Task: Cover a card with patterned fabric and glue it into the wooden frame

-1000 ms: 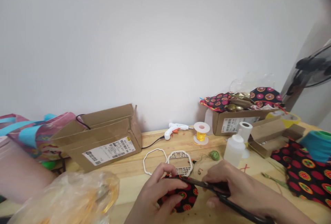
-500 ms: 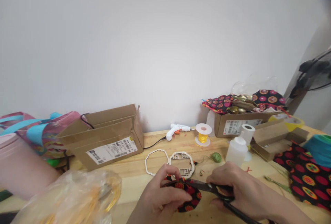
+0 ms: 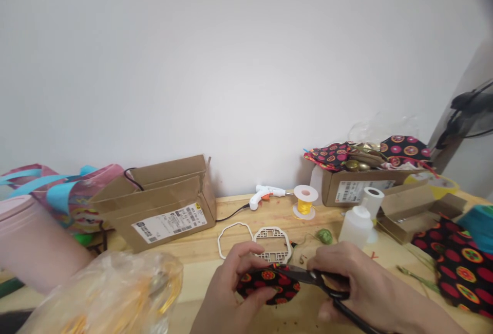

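My left hand [image 3: 239, 285] pinches a small rounded piece of black fabric [image 3: 283, 293] patterned with red and orange, low in the middle of the view. In my right hand [image 3: 356, 282] is a pair of black-handled scissors [image 3: 327, 288], the fingers wrapped round its handles. The blades point left and lie at the fabric's upper edge, close to my left fingertips. Whether the blades are fully closed is hard to see. Just beyond the fabric lie a pale lattice frame [image 3: 288, 249] and a pale outline frame [image 3: 219, 244], both flat on the wooden table [image 3: 196, 272].
A white glue gun [image 3: 265, 195] and a spool of yellow cord [image 3: 305, 205] stand behind. Cardboard boxes [image 3: 169, 195] flank them left and right. To the right are a white bottle [image 3: 354, 227], green thread [image 3: 324, 236] and patterned fabric [image 3: 462, 272]; a plastic bag [image 3: 127, 288] lies left.
The fabric has been turned in my left hand, and more of its patterned face shows. My left fingers have shifted slightly; the scissors stay at its upper edge. The whole view has shifted slightly.
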`<move>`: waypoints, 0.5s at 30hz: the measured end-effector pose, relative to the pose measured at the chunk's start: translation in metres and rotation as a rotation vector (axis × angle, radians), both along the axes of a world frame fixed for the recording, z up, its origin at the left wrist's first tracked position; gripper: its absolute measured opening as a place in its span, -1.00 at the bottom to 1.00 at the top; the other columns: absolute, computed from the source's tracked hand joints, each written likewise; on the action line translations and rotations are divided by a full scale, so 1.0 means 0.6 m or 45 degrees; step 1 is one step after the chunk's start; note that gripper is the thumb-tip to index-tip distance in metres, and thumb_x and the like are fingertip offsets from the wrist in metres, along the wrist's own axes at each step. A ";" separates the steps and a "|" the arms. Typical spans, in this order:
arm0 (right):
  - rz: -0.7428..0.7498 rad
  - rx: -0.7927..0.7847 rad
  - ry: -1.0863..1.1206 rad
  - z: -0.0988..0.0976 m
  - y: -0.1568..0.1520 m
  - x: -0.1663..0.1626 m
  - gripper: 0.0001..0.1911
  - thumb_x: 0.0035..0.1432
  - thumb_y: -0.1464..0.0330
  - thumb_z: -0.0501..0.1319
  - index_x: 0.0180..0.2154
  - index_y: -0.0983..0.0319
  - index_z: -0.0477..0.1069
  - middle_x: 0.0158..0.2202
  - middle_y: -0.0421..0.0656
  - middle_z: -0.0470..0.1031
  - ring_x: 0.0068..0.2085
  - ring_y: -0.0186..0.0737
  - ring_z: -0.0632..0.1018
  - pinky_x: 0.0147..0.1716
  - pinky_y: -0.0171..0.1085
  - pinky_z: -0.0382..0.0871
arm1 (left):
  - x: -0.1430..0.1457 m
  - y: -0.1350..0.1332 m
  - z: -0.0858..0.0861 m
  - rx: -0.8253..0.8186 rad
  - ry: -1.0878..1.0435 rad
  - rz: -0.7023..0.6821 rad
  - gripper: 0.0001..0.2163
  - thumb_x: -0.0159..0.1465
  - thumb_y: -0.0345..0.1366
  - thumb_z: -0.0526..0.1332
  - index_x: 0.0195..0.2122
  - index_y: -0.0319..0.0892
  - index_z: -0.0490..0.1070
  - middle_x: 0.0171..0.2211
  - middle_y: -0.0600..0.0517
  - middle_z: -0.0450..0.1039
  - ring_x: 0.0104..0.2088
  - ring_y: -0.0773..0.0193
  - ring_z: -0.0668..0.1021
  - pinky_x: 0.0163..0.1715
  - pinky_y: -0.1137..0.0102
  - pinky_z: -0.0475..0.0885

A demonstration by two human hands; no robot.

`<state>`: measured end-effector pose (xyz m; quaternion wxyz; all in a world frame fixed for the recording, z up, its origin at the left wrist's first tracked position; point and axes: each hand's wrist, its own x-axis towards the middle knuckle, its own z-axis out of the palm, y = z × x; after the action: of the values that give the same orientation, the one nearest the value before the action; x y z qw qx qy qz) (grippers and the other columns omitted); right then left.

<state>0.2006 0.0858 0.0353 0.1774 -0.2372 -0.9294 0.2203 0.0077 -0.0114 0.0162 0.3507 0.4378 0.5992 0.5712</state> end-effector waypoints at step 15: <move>0.085 0.162 -0.141 -0.004 -0.006 -0.007 -0.50 -0.14 -0.06 0.17 -0.47 0.27 0.38 -0.59 -0.24 0.28 -0.55 -0.30 0.32 -0.55 -0.37 0.13 | 0.000 -0.002 -0.002 -0.006 0.015 -0.144 -0.62 -0.09 -0.61 0.20 -0.29 -0.02 0.30 -0.48 0.24 0.49 -0.41 0.39 0.53 -0.37 0.52 0.36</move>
<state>0.1963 0.0823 0.0331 0.1329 -0.2062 -0.9573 0.1532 0.0075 -0.0125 0.0151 0.3799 0.4735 0.5768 0.5466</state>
